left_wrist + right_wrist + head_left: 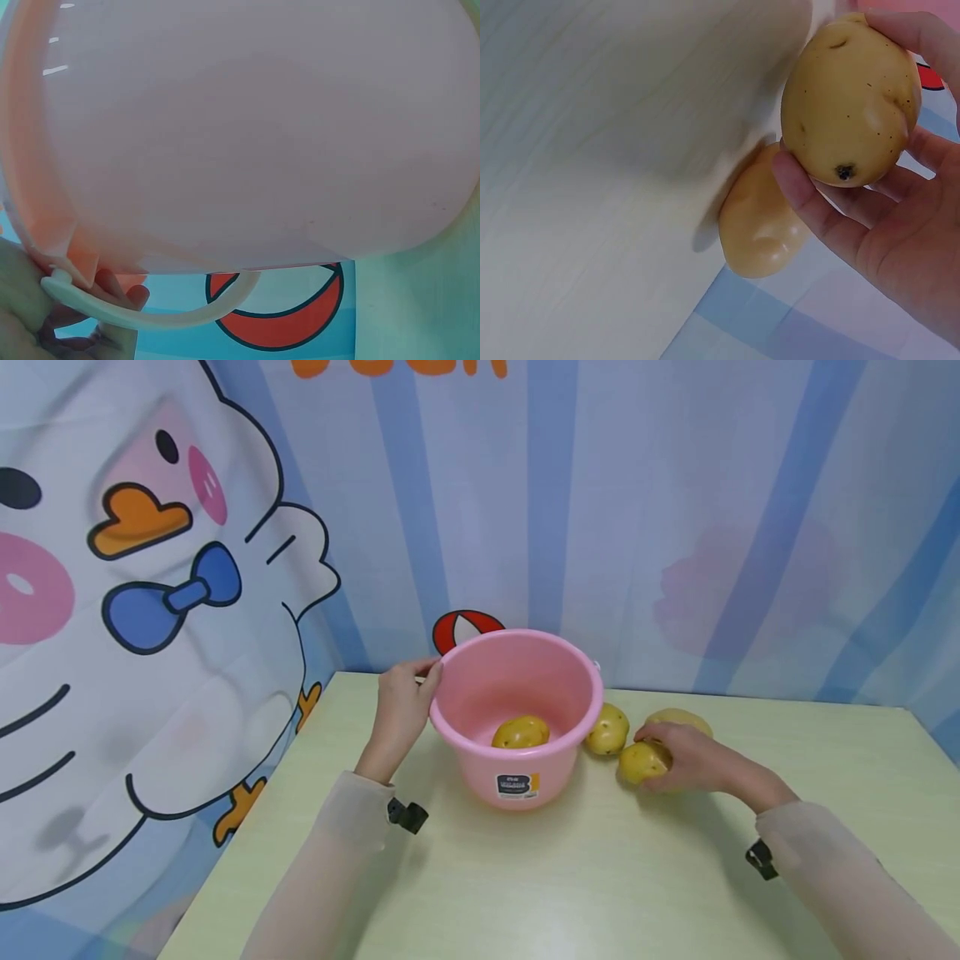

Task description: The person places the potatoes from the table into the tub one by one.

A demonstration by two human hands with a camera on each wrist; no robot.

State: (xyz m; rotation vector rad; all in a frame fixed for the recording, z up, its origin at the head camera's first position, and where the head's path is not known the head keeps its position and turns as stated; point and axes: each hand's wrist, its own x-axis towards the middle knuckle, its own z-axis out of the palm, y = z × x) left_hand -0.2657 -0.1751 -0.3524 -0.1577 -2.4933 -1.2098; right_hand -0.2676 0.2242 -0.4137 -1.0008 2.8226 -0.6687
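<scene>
A pink plastic bucket (474,770) stands upright on the table, with one yellow potato (521,735) lying inside at its bottom. My left hand (399,714) grips the bucket's left rim between thumb and fingers. In the left wrist view, the white handle (150,319) hangs down beside those fingers. Thumb and fingers of my right hand (693,758) curl round another potato (851,105), to the right of the bucket. A third potato (607,732) sits close against the bucket's right side. Just behind the right hand lies one more potato (684,718), partly covered by it.
The pale wooden table (525,877) ends at a printed cloth backdrop (480,510) with blue stripes. A large cartoon duck (187,710) is printed on the left side of the cloth. Black wrist mounts (407,816) show on both sleeves.
</scene>
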